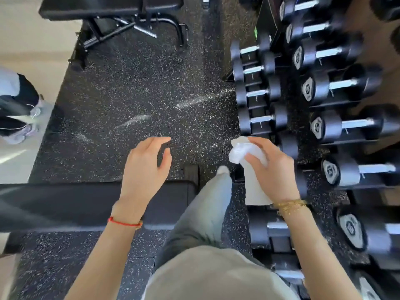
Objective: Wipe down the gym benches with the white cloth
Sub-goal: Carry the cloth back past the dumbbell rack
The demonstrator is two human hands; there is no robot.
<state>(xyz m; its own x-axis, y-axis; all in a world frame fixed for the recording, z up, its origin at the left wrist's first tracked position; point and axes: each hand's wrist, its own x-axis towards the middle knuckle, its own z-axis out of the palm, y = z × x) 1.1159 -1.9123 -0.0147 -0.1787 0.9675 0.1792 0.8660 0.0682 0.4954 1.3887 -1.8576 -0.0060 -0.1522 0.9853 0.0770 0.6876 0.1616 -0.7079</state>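
My right hand (275, 167) grips the white cloth (251, 180), which is bunched at the top and hangs down below my palm, in the air beside the dumbbell rack. My left hand (147, 167) hovers with loosely curled fingers and holds nothing, just above the right end of a black padded gym bench (65, 204) that runs across the lower left. A second black bench (108, 7) on a metal frame stands at the top left.
A rack of black dumbbells (324, 89) fills the right side, close to my right hand. Speckled black rubber floor (140, 94) lies between the two benches. Another person's legs and shoes (19, 118) stand at the left edge. My own leg (205, 208) is between bench and rack.
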